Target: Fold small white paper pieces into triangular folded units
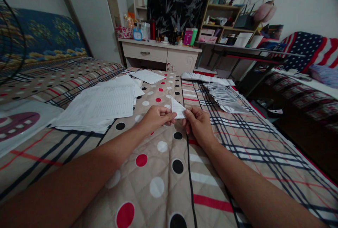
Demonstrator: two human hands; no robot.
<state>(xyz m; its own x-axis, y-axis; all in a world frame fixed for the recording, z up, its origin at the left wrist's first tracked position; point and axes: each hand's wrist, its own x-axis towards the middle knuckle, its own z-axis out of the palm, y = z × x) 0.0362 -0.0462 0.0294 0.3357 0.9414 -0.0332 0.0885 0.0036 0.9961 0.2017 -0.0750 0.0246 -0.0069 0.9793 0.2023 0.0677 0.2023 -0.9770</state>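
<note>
Left hand (157, 116): pinching the left side of the folded lined paper (178, 111)
Right hand (200, 119): clamped on its right corner
Folded lined paper: between the hands, over the polka-dot bedspread (158, 169)
Lined sheets (105, 99): piled on the left
Folded paper pieces (221, 97): bunched on the right
Drawer cabinet (150, 54): beyond the bedspread

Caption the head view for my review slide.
Left hand and right hand pinch a small pointed paper over a patterned bedspread, loose sheets lying left, fanned papers right.
</note>
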